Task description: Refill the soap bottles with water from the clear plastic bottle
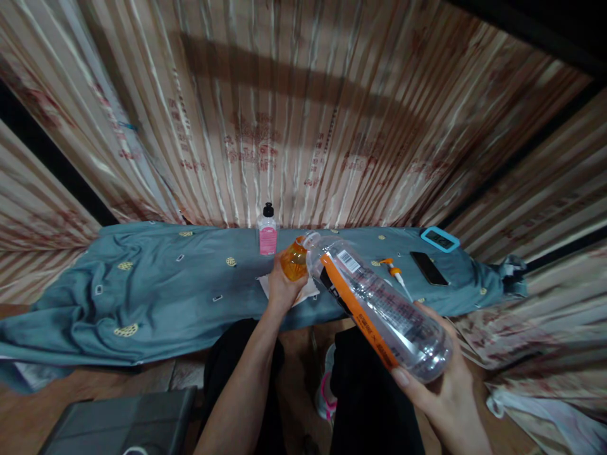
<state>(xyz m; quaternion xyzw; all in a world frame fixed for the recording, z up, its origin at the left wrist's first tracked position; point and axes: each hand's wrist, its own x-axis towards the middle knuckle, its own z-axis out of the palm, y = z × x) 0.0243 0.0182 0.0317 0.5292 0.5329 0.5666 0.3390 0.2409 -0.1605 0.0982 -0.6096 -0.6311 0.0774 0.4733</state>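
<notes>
My left hand [283,292] is wrapped round a small orange see-through bottle [294,260], above a white tissue-like sheet [306,292] on the cloth. My right hand [443,385] grips the base of a large clear plastic bottle [374,303] with an orange and black label. The large bottle is tilted, its neck pointing left and meeting the top of the orange bottle. Whether liquid passes between the mouths I cannot tell. An orange and white pump top [393,270] with a thin tube lies to the right, beyond the large bottle.
A clear bottle with a pink label and black cap [268,230] stands at the back of the grey-green cloth [161,272]. At the right lie a black phone [429,268] and a blue-framed digital clock [441,239]. Curtains [284,114] hang behind. A dark box [118,420] is at lower left.
</notes>
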